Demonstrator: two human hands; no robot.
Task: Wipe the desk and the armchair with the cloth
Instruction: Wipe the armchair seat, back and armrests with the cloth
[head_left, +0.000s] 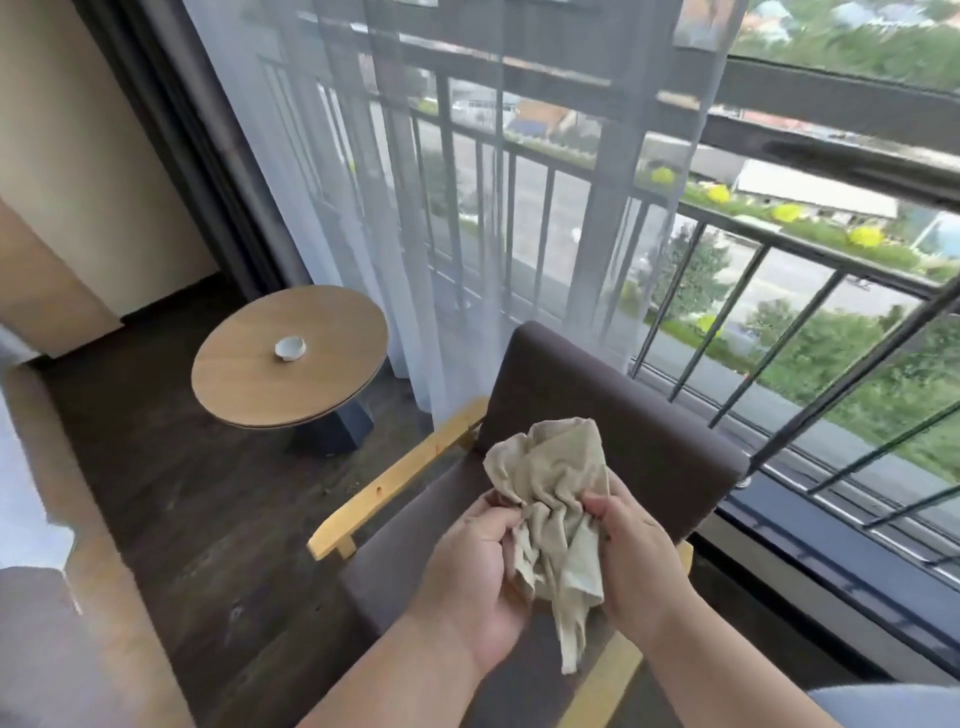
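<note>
Armchair (613, 436) occupies the lower centre of the head view: dark brown upholstered seat and backrest, with light wooden armrests on both sides. Its backrest faces the glazed wall (779, 525), beyond which a dark metal railing (810, 260) runs across the view. A sheer white curtain (363, 208) hangs in front of the glass, reaching the dark wood floor (208, 509) just behind the chair. To the left of the armchair, apart from it, stands the round wooden table (270, 384) on a dark pedestal base; a small white dish (290, 347) rests near the middle of its top. Cloth (556, 499) — beige, crumpled into a loose bundle — is held above the armchair seat, clear of the upholstery, with one loose end hanging down between the wrists. Left hand (467, 577) grips the cloth from the left, fingers curled and clenched into the fabric. Right hand (639, 556) grips it from the right — thumb and fingers pinched closed on the bunched material. Both forearms enter from the bottom edge.
</note>
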